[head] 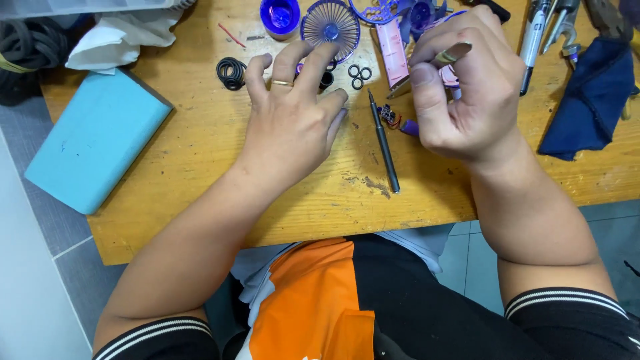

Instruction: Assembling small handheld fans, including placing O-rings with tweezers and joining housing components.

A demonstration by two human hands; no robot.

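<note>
My left hand (293, 117) rests on the wooden table (200, 167) with fingers spread, its fingertips over small black parts; whether it grips one I cannot tell. My right hand (467, 93) is closed on metal tweezers (455, 53) above a small purple part with red wires (400, 123). A thin black screwdriver (384, 143) lies between the hands. Behind the fingers lie a round purple fan grille (330, 27), a purple cap (280, 17), a pink flat piece (392, 50) and three small black rings (359, 75).
A light blue block (97, 140) lies at the left table edge. A coil of black rings (231, 72) sits near it, white cloth (120, 37) behind. Pens and tools (543, 33) and a dark blue cloth (590, 100) lie at the right.
</note>
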